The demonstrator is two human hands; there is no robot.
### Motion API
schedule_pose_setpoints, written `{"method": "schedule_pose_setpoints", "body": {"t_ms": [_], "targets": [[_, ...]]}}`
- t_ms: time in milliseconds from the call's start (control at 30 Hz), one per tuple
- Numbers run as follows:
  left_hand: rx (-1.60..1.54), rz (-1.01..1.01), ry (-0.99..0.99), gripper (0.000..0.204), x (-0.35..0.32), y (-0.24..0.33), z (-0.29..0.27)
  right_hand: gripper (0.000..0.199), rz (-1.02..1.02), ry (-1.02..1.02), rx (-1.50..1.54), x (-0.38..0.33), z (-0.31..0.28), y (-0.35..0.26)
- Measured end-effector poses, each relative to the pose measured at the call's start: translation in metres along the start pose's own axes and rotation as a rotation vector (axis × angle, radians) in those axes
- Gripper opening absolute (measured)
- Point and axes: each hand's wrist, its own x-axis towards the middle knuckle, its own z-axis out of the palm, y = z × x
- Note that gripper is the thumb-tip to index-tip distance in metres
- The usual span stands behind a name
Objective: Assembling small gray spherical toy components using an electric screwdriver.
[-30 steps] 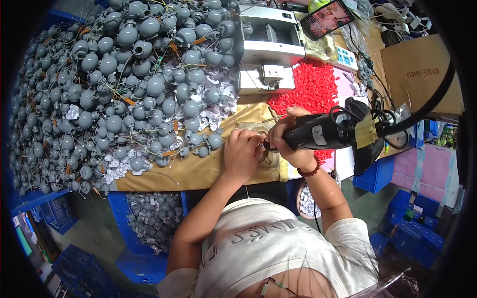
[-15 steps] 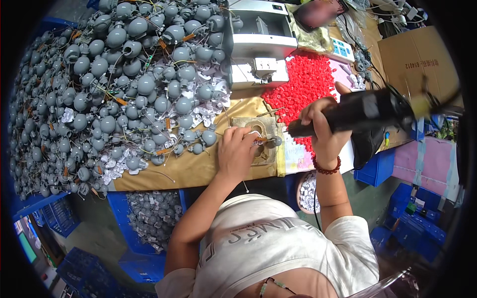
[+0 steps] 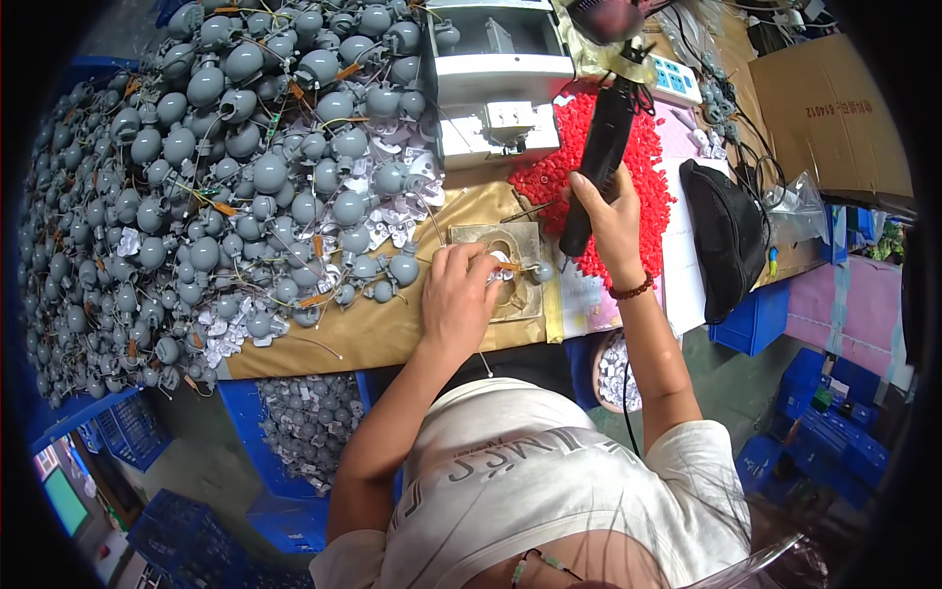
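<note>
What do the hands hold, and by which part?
The right hand holds the black tool by its body; whether the left hand grips the white piece cannot be told.

Glossy plastic-looking balls [image 3: 205, 85], smooth tool [image 3: 604, 137]

**Globe heap [image 3: 204, 253] to the left, cap heap [image 3: 643, 196] to the right, fixture plate [image 3: 530, 307] between**

The plate lies on a cloth [image 3: 383, 336] near the table's front edge. The left hand [image 3: 457, 294] rests at its left side, fingertips by a small part [image 3: 498, 263] on it; one globe [image 3: 543, 271] sits at its right edge. Behind the plate stands an open case [image 3: 500, 65], with a power strip [image 3: 675, 81] to its right. The right hand [image 3: 616, 224] has the handheld tool [image 3: 602, 137] over the cap heap. Further right lies a pouch [image 3: 726, 240], then, behind it, a carton [image 3: 814, 113]. Below the front edge, a bin [image 3: 238, 407] of globes is left, a bowl [image 3: 600, 383] of small pieces right.
</note>
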Motion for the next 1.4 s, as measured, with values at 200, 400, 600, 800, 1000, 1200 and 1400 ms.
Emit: {"method": "schedule_pose_setpoints", "body": {"t_ms": [200,400,600,800,1000,1200,1400], "targets": [[0.086,0.022,-0.022,0.028,0.002,0.007,0.003,0.068,-0.22,0.003,-0.21,-0.014,-0.004,0.021],[0.015,-0.023,-0.017,0.031,0.009,0.011,-0.003,0.058,-0.701,-0.266,-0.832,-0.068,-0.02,0.001],[0.059,0.005,0.005,0.032,0.01,0.017,-0.007,0.053,-0.574,-0.365,-0.812,-0.084,-0.002,0.022],[0.107,-0.012,-0.096,0.031,0.012,0.011,-0.005,0.055,-0.495,-0.385,-0.754,-0.08,-0.007,0.026],[0.013,-0.045,-0.12,0.034,0.016,0.009,-0.012,0.048,-0.404,-0.414,-0.67,-0.084,-0.012,0.022],[-0.042,-0.078,-0.026,0.041,0.005,0.004,-0.007,0.029,-0.518,-0.47,-0.608,-0.079,0.003,0.023],[-0.115,-0.062,0.071,0.037,-0.015,-0.006,-0.009,0.031,-0.743,-0.476,-0.714,-0.07,0.012,0.023]]}}
